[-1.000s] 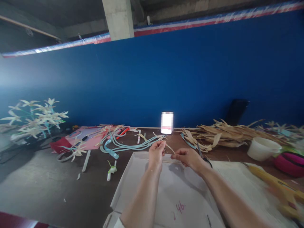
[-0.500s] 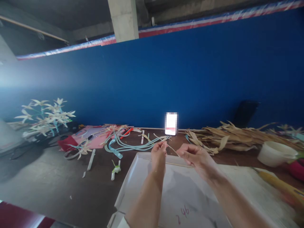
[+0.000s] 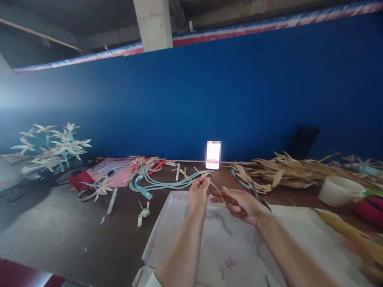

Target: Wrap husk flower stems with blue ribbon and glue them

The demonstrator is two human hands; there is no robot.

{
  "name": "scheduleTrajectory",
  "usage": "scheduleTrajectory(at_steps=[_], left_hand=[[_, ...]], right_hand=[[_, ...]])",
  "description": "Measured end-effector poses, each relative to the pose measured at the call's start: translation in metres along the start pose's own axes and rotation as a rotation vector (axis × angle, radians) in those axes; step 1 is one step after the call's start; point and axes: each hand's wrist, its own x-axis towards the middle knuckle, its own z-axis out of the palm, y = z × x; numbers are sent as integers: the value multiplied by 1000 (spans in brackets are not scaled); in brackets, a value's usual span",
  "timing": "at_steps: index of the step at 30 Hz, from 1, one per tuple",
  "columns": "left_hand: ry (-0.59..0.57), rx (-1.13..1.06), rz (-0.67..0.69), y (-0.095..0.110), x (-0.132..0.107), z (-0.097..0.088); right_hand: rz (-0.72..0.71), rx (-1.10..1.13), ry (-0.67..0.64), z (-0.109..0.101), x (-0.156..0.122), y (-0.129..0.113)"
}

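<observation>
My left hand point(image 3: 198, 194) is raised over the far edge of a white cardboard tray point(image 3: 167, 235), its fingers pinched on the top of a thin dried leaf strip point(image 3: 216, 190). My right hand point(image 3: 241, 203) is just to its right, fingers curled round the lower end of the same strip. A thin pale stick point(image 3: 217, 205) lies across the tray edge under both hands. A pair of scissors point(image 3: 259, 198) lies right behind my right hand.
A pile of dried leaves point(image 3: 296, 171) lies at the back right, with a white cup point(image 3: 336, 190) and a pink object point(image 3: 371, 209) beside it. Light blue strips point(image 3: 161, 183), pink paper point(image 3: 110, 173) and pale leaf flowers point(image 3: 54, 145) lie at left. A phone point(image 3: 213, 154) leans on the blue wall.
My right hand has dropped lower and moved a little left, closer to the tray edge. My left hand has kept its pinch on the strip.
</observation>
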Motion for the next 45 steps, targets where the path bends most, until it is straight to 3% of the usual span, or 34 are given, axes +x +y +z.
scheduleTrajectory(at_steps=[4, 9, 16, 23, 34, 38, 45], left_hand=[[-38, 10, 33, 0, 0, 0], [-39, -13, 19, 2, 0, 0], [-53, -30, 29, 2, 3, -4], [-92, -49, 35, 4, 2, -5], [-34, -125, 2, 10, 4, -7], [-64, -113, 2, 8, 3, -7], [-145, -127, -11, 8, 0, -6]], right_hand=[[24, 60, -47, 0, -1, 1], [11, 18, -16, -1, 1, 4], [-29, -380, 143, 0, 4, 8], [-109, -450, 274, 5, 2, 4], [-93, -159, 27, 3, 1, 8], [-90, -237, 17, 3, 2, 9], [-125, -504, 136, 3, 2, 9]])
